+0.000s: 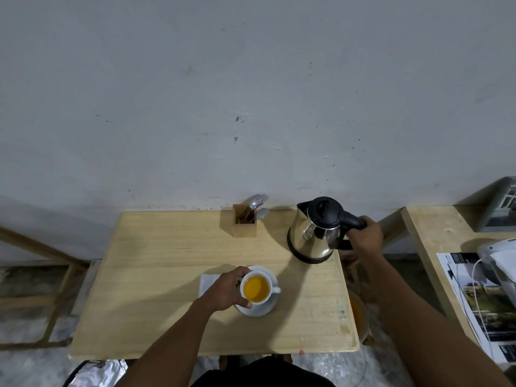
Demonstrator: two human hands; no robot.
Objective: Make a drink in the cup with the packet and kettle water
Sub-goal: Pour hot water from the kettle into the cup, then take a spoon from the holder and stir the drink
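A white cup (256, 288) full of orange liquid stands on a white saucer (265, 310) near the middle of the wooden table (156, 289). My left hand (226, 289) wraps around the cup's left side. A steel kettle (314, 233) with a black lid and handle stands upright at the table's back right, and my right hand (365, 236) grips its handle. A white packet (207, 281) lies flat on the table, partly hidden under my left hand.
A wooden holder (245, 222) with spoons and a fork stands at the back of the table by the wall. Another wooden table (430, 233) with printed papers and a white device is on the right. A silver bag (95, 372) lies on the floor.
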